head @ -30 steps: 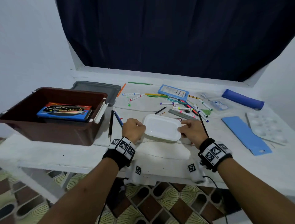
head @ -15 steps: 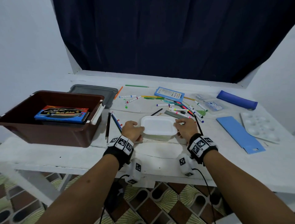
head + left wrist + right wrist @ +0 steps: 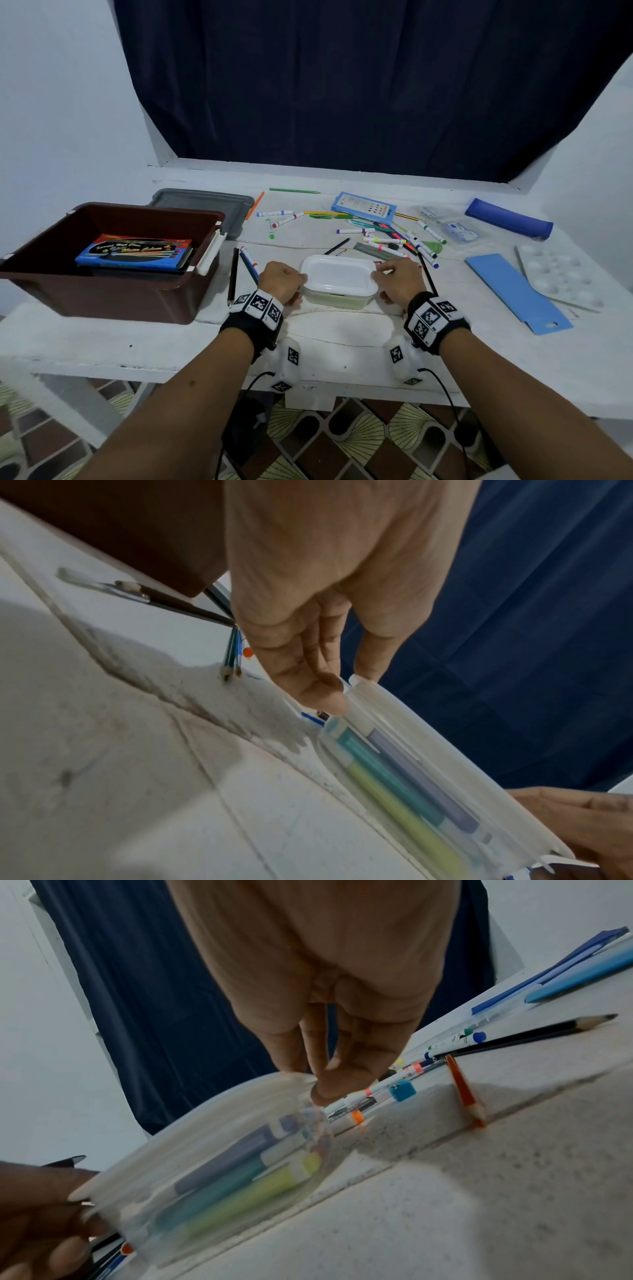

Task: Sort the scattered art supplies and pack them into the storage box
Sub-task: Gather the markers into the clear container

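squarely between both hands [image 3: 281, 281] [image 3: 397, 280]: container [image 3: 337, 274]

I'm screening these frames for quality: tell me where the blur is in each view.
Head view: sharp, with wide-angle bending at the edges. Left wrist view: the clear container and table are smeared. Right wrist view: container blurred, black pencil crisper.

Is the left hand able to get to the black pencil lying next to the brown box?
Probably yes. The left hand grips the plastic container just beside the black pencil, with nothing lying between them. It would have to let go of the container first.
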### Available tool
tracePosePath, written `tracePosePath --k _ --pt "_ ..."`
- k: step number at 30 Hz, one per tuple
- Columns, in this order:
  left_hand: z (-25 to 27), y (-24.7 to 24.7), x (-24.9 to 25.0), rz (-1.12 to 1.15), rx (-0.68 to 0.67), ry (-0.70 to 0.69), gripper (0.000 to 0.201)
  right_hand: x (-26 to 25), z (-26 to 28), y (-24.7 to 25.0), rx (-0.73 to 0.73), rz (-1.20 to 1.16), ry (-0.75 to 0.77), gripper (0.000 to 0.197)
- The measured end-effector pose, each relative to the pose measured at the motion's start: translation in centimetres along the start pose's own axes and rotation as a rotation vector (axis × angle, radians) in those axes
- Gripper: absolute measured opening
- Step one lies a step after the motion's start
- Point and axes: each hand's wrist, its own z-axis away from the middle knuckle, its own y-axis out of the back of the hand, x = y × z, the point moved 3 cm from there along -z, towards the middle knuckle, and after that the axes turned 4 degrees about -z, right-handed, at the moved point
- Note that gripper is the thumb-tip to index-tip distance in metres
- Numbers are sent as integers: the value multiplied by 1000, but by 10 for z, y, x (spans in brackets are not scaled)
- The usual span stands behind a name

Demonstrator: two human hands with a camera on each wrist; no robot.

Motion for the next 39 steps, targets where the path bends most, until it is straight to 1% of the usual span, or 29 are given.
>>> tracePosePath --k 2,5,7,9,12,15,18,24,27,29,32,33,34,36,39 --pt "-5 -1 -1 -26 1 2 12 -2 3 0 3 -9 -7 5" --pt "-11 -2 -4 -78 0 1 9 -7 10 0 -6 -55 -29 7" --pt "-13 -3 -1 -129 -4 -14 8 -9 12 0 -17 -56 -50 2" --pt "-14 -2 4 -184 -5 -41 7 -10 12 -1 -32 -46 -65 9" --pt "-17 0 12 -258 24 -72 22 -11 14 -3 -85 -63 -129 22" --pt "-18 0 13 -360 35 -95 35 -10 18 -3 -107 -107 -182 21" --pt "-21 -3 7 -314 12 -71 33 -8 18 -4 -98 -127 -213 19" --pt "-26 -8 1 -281 36 -67 30 -7 17 -7 -109 -191 -289 14" --pt "-28 -7 0 -318 46 -73 32 -5 12 -10 -105 -157 -289 21" --pt "-27 -6 1 -323 58 -73 34 -2 7 -11 -123 -122 -298 19" --pt "-23 -7 3 -332 66 -69 36 11 -9 -15 -116 -100 -256 23" --pt "-21 -7 3 -324 65 -68 35 13 -11 -15 -107 -101 -242 20" --pt "-19 -7 3 -298 58 -66 34 10 -7 -14 -89 -102 -226 19" --pt "-15 -6 2 -218 37 -58 32 -6 15 -9 -61 -124 -218 24" --pt "-9 -5 -5 -111 2 -56 36 -13 37 -6 -84 -279 -267 22"
